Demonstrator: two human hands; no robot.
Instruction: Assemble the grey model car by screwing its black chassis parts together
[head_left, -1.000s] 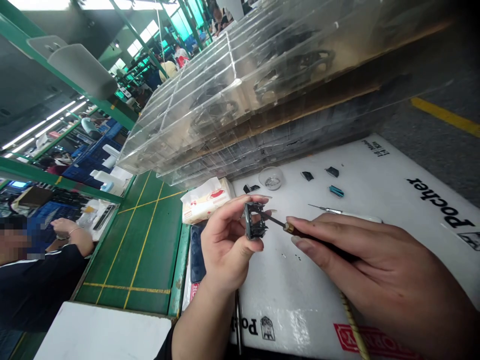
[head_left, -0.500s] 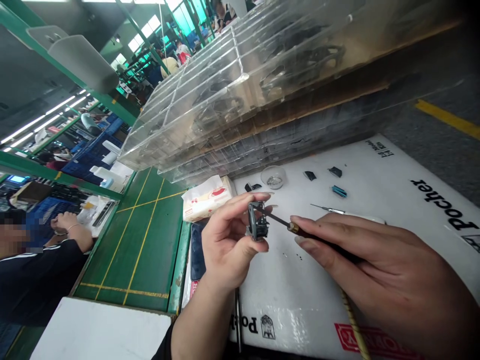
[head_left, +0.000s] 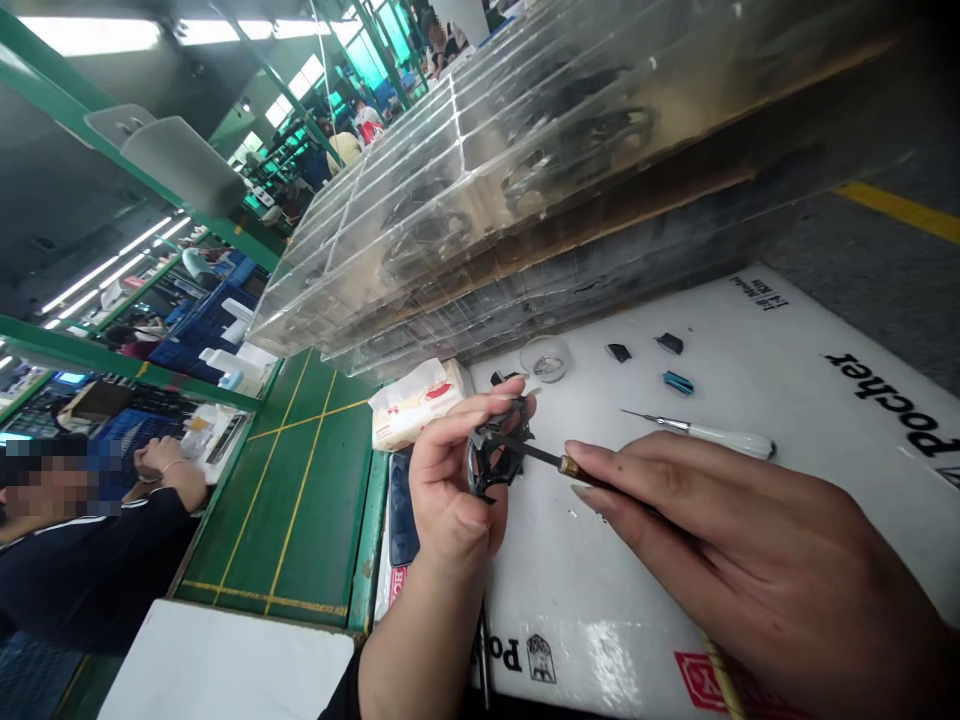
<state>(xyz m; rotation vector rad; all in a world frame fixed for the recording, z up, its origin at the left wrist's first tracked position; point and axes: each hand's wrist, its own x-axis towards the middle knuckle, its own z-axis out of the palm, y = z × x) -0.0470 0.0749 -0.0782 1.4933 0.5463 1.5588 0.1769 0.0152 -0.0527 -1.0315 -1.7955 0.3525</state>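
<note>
The left hand [head_left: 450, 480] pinches a small dark frame part [head_left: 496, 450], perhaps metal, between fingers and thumb, held above a white mat [head_left: 540, 610]. A thin dark-handled screwdriver [head_left: 559, 461] reaches into the part, its handle gripped closed by the right hand [head_left: 720, 530]. A white-handled screwdriver [head_left: 720, 438] lies just beyond on the mat.

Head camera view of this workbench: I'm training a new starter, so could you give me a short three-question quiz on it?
1. What does the right hand hold against the black frame in the left hand?
2. True or false: the white-handled screwdriver lies on the white mat.
3. Which lies closer to that screwdriver: A, the blue piece, or B, the tissue packet?

Key: 1. A brown-handled screwdriver. 2. True. 3. A.
</note>
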